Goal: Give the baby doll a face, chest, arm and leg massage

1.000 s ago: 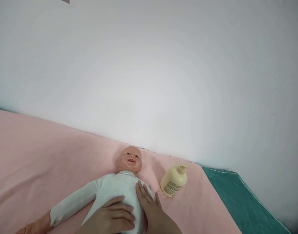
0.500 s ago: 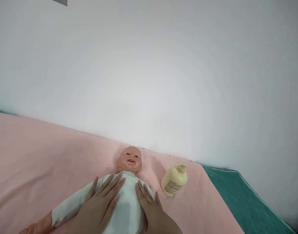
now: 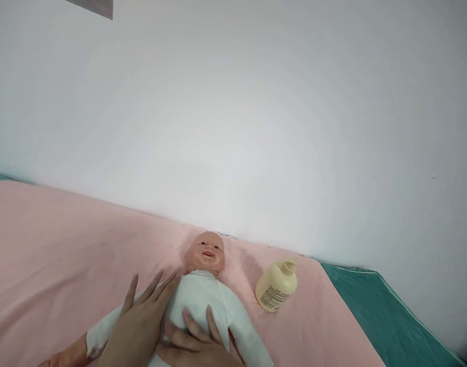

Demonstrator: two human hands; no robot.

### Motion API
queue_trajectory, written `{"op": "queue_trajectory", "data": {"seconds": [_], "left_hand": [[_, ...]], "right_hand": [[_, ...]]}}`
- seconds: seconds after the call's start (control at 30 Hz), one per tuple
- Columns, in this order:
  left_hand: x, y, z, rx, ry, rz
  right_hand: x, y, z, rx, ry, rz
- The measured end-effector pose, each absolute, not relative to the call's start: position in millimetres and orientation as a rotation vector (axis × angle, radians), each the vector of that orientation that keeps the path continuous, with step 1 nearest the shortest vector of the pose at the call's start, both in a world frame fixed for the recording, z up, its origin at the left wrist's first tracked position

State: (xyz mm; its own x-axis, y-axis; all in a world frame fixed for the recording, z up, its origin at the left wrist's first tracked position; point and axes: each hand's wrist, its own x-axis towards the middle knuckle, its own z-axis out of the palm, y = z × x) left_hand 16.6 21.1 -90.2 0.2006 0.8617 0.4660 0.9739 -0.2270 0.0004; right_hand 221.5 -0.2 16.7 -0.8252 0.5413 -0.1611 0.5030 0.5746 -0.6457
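A baby doll (image 3: 206, 257) with a bald plastic head and a white cloth body lies on its back, head toward the wall. My left hand (image 3: 141, 318) rests on the shoulder and upper chest at the picture's left, fingers extended and spread. Lower on the torso lies my right hand (image 3: 199, 341), its fingers stretched out and apart over the belly. Neither hand grips anything. The doll's legs are out of view. A pale yellow pump bottle (image 3: 276, 286) with printed text stands to the right of the doll, apart from both hands.
Beneath the doll and bottle spreads a pink sheet (image 3: 84, 239), slightly wrinkled. Green quilted cloth (image 3: 374, 300) shows at the right, with a sliver at the far left. A white wall (image 3: 233, 112) rises behind, and a grey corner (image 3: 98, 6) shows at upper left.
My right hand has slid from the doll's chest at the right down and across toward the belly. My left hand has shifted left and outward toward the shoulder. The view has moved slightly.
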Motion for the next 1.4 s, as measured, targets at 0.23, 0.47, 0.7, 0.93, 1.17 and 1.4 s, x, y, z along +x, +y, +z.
{"op": "queue_trajectory", "data": {"seconds": [0.23, 0.47, 0.7, 0.93, 1.17, 1.4], "left_hand": [[17, 20, -91, -2.177, -1.720, -0.580], [16, 22, -90, -2.174, -1.697, -0.670], [29, 11, -62, -2.354, -1.394, -0.842], [42, -6, 13, -3.067, -0.868, -0.622], [43, 0, -18, -3.005, -1.118, -0.800], [40, 4, -59, -2.516, -1.386, -0.854]], "right_hand": [[226, 31, -3, -1.137, -2.740, 1.001], [243, 27, 3, -1.601, -2.642, 0.973], [267, 24, -7, -1.620, -2.631, 0.869], [272, 24, -14, -1.563, -2.635, 0.832], [269, 26, -13, -1.644, -2.607, 0.919], [253, 23, 8, -1.774, -2.612, 0.954]]}}
